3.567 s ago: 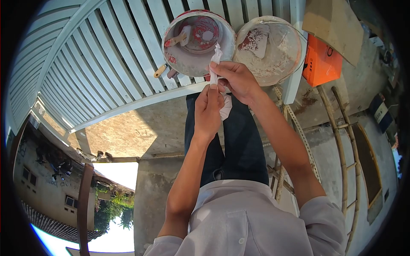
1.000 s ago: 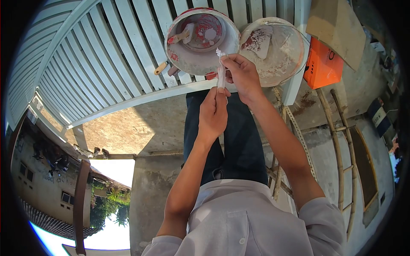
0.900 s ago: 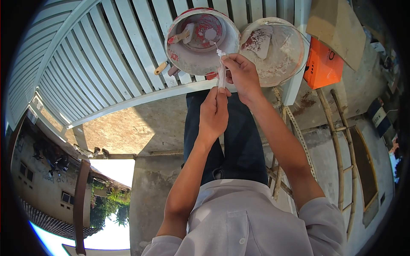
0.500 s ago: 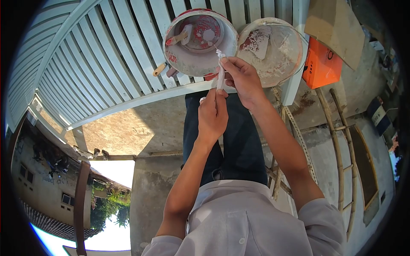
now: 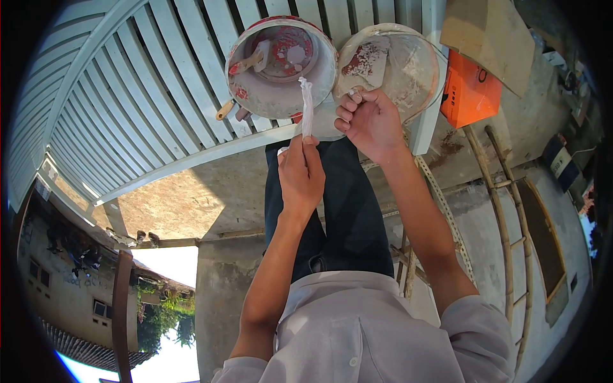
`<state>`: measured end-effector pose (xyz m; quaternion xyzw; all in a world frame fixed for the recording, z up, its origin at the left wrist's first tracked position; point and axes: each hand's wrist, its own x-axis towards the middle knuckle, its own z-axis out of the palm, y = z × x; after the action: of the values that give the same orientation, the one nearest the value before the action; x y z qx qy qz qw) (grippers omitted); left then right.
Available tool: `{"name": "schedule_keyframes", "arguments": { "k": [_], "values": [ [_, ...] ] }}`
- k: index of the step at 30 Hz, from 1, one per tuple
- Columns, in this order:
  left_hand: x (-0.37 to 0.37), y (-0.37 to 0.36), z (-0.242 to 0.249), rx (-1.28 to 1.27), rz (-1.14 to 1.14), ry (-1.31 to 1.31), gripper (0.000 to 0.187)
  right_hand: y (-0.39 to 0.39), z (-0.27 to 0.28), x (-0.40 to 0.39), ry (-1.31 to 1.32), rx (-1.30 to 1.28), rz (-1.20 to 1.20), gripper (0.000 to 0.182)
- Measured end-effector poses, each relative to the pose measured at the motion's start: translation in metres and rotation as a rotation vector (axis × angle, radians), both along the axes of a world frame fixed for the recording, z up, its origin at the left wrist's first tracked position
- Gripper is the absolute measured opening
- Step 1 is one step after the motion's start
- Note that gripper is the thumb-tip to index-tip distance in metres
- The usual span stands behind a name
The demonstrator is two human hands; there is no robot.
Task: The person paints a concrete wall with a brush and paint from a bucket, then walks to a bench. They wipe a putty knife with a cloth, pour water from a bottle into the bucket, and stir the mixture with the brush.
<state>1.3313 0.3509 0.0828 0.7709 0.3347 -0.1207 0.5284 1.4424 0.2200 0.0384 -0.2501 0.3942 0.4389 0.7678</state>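
My left hand is closed around the lower part of a narrow white wrapped strip, whose crumpled tip points up in front of the bucket. A bit of white also shows at the hand's left side. To the right, my right hand is apart from the strip, its fingers curled in a pinch. A small pale speck shows at its fingertips; I cannot tell whether it is held. Behind the strip, a paint-stained bucket holds a brush. Beside it, a second whitish bucket contains a plaster-smeared flat piece.
The buckets stand on a light blue slatted bench. A wooden-handled tool pokes out between bench and bucket. At right are an orange box, a cardboard sheet and a bamboo ladder.
My right hand has let go of the strip's upper end and moved away to the right. My left hand still holds the strip. The view has shifted slightly.
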Motion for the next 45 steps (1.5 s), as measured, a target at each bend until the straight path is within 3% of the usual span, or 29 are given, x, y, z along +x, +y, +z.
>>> {"name": "schedule_keyframes", "arguments": {
  "k": [7, 13, 19, 25, 31, 34, 41, 45],
  "values": [
    [-0.002, 0.0, -0.001, -0.005, -0.001, 0.022, 0.017, -0.007, 0.0, 0.001, -0.009, 0.145, -0.097, 0.017],
    [-0.006, 0.0, -0.005, -0.014, 0.011, 0.04, 0.018, -0.011, 0.0, 0.001, -0.057, 0.107, -0.037, 0.018],
    [-0.001, 0.006, -0.008, -0.121, 0.08, 0.108, 0.018, -0.002, 0.003, -0.012, -0.355, -0.359, 0.523, 0.024],
    [0.001, 0.007, -0.008, -0.185, 0.009, 0.032, 0.026, 0.022, 0.019, -0.022, -0.531, -0.399, 0.756, 0.032],
    [0.006, 0.008, -0.007, -0.261, 0.001, 0.056, 0.019, 0.029, 0.001, -0.038, -0.633, -0.437, 0.602, 0.033],
    [0.008, 0.013, -0.009, -0.426, 0.087, 0.116, 0.023, 0.038, 0.013, -0.025, -0.415, -0.321, 0.545, 0.033],
    [0.015, 0.03, -0.012, -0.727, 0.152, 0.154, 0.028, 0.048, 0.008, -0.011, -0.333, -0.363, 0.574, 0.031],
    [0.013, 0.035, -0.019, -0.682, 0.067, 0.109, 0.03, 0.048, 0.005, -0.013, -0.328, -0.371, 0.541, 0.03]
  ]
}}
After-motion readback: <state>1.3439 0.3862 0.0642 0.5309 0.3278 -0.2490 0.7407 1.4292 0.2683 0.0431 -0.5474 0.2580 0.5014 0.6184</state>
